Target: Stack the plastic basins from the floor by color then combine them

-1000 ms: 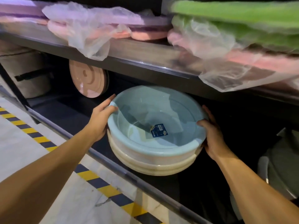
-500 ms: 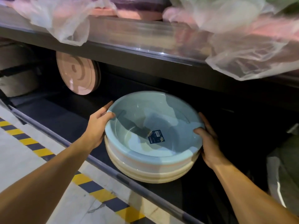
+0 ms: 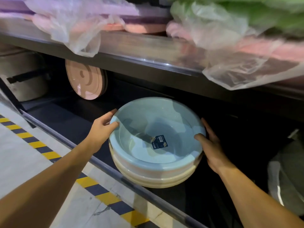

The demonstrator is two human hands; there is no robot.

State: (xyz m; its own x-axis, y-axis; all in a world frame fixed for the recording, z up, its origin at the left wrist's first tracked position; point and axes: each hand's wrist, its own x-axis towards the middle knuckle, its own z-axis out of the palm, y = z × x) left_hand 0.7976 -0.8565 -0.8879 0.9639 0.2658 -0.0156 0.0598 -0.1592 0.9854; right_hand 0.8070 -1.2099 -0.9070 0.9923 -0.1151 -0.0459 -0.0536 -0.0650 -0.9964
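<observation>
Still gripping blue-on-cream stack (image 3: 148, 129) by rim, left hand (image 3: 100, 132) at 9 o'clock, right hand (image 3: 212, 148) at 3, barely moved, low in bottom shelf (image 3: 74, 116) near 6 o'clock, so likely combined, release pending.

Housewares shop or stockroom, long metal shelf (image 3: 139, 51) loaded with clear-bagged pink basins (image 3: 144, 27) and green plasticware (image 3: 271, 18), blue retail sticker (image 3: 159, 142) inside a pale blue basin (image 3: 164, 116), yellow-and-black hazard tape (image 3: 49, 153) along the floor (image 3: 21, 165)
</observation>
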